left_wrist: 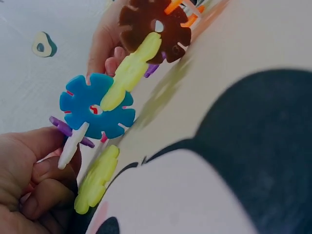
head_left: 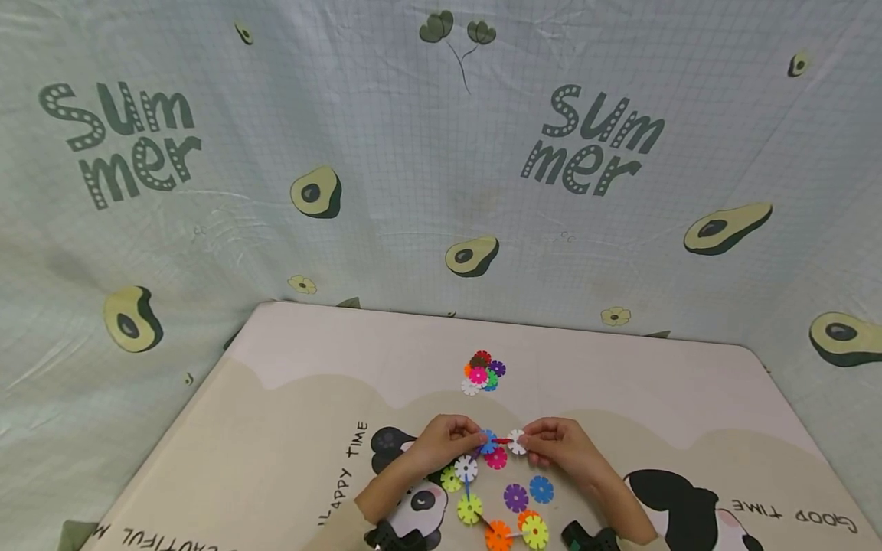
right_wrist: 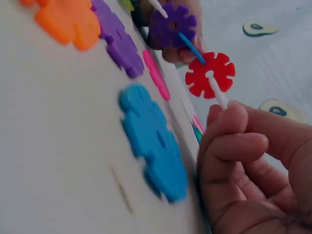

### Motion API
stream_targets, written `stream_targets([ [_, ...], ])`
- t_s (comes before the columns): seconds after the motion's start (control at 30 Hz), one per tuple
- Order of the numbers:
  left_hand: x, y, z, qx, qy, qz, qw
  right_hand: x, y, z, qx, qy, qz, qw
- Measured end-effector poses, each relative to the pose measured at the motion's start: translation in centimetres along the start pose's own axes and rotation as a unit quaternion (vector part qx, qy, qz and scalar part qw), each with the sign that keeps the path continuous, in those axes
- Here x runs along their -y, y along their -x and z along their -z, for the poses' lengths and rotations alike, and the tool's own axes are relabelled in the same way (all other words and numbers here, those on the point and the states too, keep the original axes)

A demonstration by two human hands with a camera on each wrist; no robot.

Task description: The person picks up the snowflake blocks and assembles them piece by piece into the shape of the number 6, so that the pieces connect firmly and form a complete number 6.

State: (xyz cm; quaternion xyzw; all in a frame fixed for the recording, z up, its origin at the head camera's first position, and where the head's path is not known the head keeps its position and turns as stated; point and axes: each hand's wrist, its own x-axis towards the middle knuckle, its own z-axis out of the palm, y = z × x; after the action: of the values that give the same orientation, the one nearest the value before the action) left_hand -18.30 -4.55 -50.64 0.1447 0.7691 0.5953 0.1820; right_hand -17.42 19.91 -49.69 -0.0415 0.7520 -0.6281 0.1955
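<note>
My left hand (head_left: 451, 442) pinches one end of a chain of notched plastic snowflake discs, its fingertips at a purple disc (right_wrist: 173, 24) beside a blue one (head_left: 488, 441). A red disc (right_wrist: 210, 75) joins on there, edge-on in the head view. Into the red one's slot runs a white snowflake disc (head_left: 517, 441), which my right hand (head_left: 561, 448) pinches between thumb and fingers. From the left hand the chain curves toward me through a white disc (head_left: 465, 468), a yellow disc (head_left: 470, 509), a brown disc (left_wrist: 156, 29) and an orange disc (head_left: 499, 536), to a yellow disc (head_left: 534, 532) at the bottom.
Loose discs lie on the printed table cover (head_left: 310, 428): purple (head_left: 515, 497), blue (head_left: 541, 489), pink (head_left: 495, 458) and yellow-green (head_left: 451, 480). Farther back is a small pile of mixed-colour discs (head_left: 478, 375). A patterned cloth (head_left: 400, 153) hangs behind the table.
</note>
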Motion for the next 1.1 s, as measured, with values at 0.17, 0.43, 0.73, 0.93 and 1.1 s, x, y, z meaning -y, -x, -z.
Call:
stream_targets([
  [0.17,-0.2,0.1,-0.2,-0.005,-0.014,-0.007,0.9999,0.2,-0.2,-0.7,-0.044,-0.010,-0.004,0.9990],
  [0.43,-0.4,0.0,-0.2,-0.001,0.009,0.009,0.9999,0.1,0.0,-0.2,-0.026,0.007,-0.004,0.9996],
  [0.73,-0.4,0.3,0.1,-0.026,0.003,0.022,0.9994,-0.4,1.0,1.5,0.137,0.136,0.122,0.9735],
  [0.93,-0.6,0.4,0.3,-0.020,0.025,0.030,0.9990,-0.5,1.3,0.7,0.168,0.191,0.226,0.9402],
  [1.1,-0.6,0.3,0.2,-0.011,0.018,0.026,0.9994,-0.1,1.4,-0.1,0.164,0.224,0.212,0.9369],
])
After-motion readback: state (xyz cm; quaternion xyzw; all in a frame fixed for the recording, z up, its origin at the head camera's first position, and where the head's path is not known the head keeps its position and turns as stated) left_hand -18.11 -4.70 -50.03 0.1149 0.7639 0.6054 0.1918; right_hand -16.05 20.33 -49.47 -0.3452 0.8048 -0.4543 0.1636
